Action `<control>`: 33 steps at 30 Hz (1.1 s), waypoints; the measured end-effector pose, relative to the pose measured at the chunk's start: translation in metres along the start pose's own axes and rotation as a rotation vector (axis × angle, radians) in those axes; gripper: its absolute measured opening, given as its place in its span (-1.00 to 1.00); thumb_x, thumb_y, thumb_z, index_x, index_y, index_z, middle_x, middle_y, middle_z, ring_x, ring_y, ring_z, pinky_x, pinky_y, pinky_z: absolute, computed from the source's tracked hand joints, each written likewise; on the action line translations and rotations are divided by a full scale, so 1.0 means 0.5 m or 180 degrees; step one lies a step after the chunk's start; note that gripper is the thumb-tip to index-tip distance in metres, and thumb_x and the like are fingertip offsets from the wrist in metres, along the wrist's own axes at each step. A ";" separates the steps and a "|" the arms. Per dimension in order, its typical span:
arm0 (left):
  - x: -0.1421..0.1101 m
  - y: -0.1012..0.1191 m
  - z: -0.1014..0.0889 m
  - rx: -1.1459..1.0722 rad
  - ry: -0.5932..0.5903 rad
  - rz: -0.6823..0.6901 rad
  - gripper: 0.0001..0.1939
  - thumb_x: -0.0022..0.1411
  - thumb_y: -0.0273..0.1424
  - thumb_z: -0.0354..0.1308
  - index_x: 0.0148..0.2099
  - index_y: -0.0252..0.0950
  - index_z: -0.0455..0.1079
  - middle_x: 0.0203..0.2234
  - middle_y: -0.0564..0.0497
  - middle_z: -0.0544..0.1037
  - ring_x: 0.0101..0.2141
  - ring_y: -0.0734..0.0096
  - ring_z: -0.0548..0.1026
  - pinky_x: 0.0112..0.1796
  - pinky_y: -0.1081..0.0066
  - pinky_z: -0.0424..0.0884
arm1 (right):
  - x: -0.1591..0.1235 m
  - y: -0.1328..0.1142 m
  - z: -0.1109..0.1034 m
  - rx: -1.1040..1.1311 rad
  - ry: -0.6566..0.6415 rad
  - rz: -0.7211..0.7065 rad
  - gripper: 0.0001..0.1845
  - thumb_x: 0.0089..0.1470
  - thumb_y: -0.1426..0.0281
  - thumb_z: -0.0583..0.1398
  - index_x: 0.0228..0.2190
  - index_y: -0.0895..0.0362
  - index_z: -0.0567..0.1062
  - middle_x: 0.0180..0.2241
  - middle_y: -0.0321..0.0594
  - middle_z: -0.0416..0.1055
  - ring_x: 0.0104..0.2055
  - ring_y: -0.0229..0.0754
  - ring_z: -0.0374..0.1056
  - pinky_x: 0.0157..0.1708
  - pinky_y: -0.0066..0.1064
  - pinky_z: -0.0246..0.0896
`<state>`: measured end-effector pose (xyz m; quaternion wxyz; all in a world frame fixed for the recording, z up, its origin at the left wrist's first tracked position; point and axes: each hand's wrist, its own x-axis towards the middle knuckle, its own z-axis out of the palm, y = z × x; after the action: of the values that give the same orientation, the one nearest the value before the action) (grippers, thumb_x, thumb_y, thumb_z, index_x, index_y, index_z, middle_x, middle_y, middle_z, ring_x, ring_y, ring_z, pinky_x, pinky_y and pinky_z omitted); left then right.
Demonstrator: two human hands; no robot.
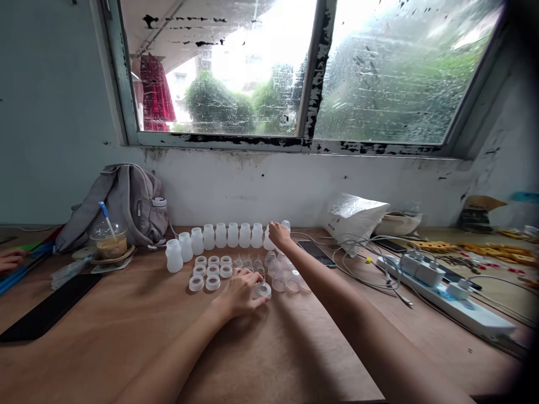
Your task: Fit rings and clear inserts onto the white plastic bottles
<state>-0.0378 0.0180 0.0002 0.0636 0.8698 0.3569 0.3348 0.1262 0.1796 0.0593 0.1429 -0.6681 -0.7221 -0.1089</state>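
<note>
A curved row of frosted baby bottles (209, 238) stands towards the back of the table. At the row's right end my right hand (278, 234) is closed at the top of a baby bottle (268, 242), partly hidden by the fingers. Just beyond it shows a clear dome (286, 225). My left hand (241, 293) is low over the table, thumb and fingers closed around a white collar ring with a clear teat (263, 289). Several white collar rings (213, 282) lie left of this hand. Clear teats (248, 262) lie behind it, and clear domed caps (278, 281) to its right.
A phone (316, 253), looping cables and a power strip (446, 297) lie to the right, with a silvery pouch (356, 219) behind. At left are a backpack (122, 196), an iced drink cup (109, 241), a black slab (50, 306) and another person's hand (12, 260).
</note>
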 end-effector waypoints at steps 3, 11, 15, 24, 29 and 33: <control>0.003 -0.018 -0.023 0.0110 0.0165 -0.0071 -0.71 -0.03 -0.28 0.11 -0.20 -0.21 0.31 -0.33 -0.05 0.43 -0.26 0.20 0.33 -0.16 0.25 0.10 | -0.014 -0.004 -0.007 0.0152 0.0190 -0.0038 -0.73 0.07 0.47 -0.01 -0.15 0.25 0.25 -0.28 0.00 0.39 -0.27 -0.14 0.34 -0.43 -0.45 0.00; -0.046 -0.068 -0.069 0.0577 0.0449 -0.0024 -0.57 -0.02 -0.43 0.06 -0.03 -0.21 0.20 -0.18 -0.06 0.34 -0.14 0.20 0.27 -0.11 0.23 0.14 | -0.252 -0.068 0.018 0.2161 0.0661 -0.1660 -0.74 0.14 0.32 -0.13 -0.20 0.15 0.23 -0.47 -0.23 0.38 -0.53 -0.29 0.27 -0.55 -0.51 0.06; -0.062 -0.070 -0.068 0.0611 0.0400 0.0346 -0.51 0.00 -0.42 0.06 0.03 -0.24 0.09 -0.18 -0.06 0.34 -0.15 0.26 0.29 -0.10 0.25 0.19 | -0.343 -0.089 0.048 0.2095 0.0715 -0.2129 -0.64 0.07 0.28 -0.01 -0.10 0.16 0.15 -0.36 -0.15 0.38 -0.43 -0.22 0.32 -0.46 -0.45 0.15; -0.061 -0.056 -0.058 0.0959 0.0192 0.0538 -0.55 0.04 -0.38 0.03 0.02 -0.26 0.10 -0.21 -0.06 0.37 -0.19 0.28 0.32 -0.13 0.25 0.24 | -0.346 -0.092 0.068 0.1917 0.0753 -0.1910 -0.74 0.01 0.33 0.03 -0.21 0.15 0.25 -0.32 -0.17 0.38 -0.41 -0.27 0.33 -0.47 -0.50 0.17; -0.062 -0.055 -0.054 0.1018 0.0105 0.0573 -0.56 0.04 -0.35 0.03 0.00 -0.28 0.13 -0.28 -0.05 0.40 -0.25 0.29 0.35 -0.20 0.29 0.28 | -0.344 -0.095 0.078 0.1791 0.0776 -0.2016 -0.78 -0.05 0.44 0.03 -0.27 0.14 0.28 -0.35 -0.21 0.40 -0.46 -0.30 0.31 -0.50 -0.54 0.14; -0.057 -0.043 -0.054 0.0868 0.0065 0.0454 -0.55 0.03 -0.30 0.05 0.00 -0.26 0.13 -0.33 -0.02 0.40 -0.28 0.32 0.36 -0.21 0.31 0.29 | -0.336 -0.088 0.068 0.1685 0.0742 -0.2168 -0.77 -0.08 0.51 0.01 -0.30 0.15 0.30 -0.39 -0.23 0.39 -0.46 -0.31 0.29 -0.48 -0.55 0.13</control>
<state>-0.0818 0.0114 -0.0020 -0.0827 0.8900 0.3370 0.2958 0.0916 0.0312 -0.0303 0.3455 -0.3158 -0.8830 -0.0358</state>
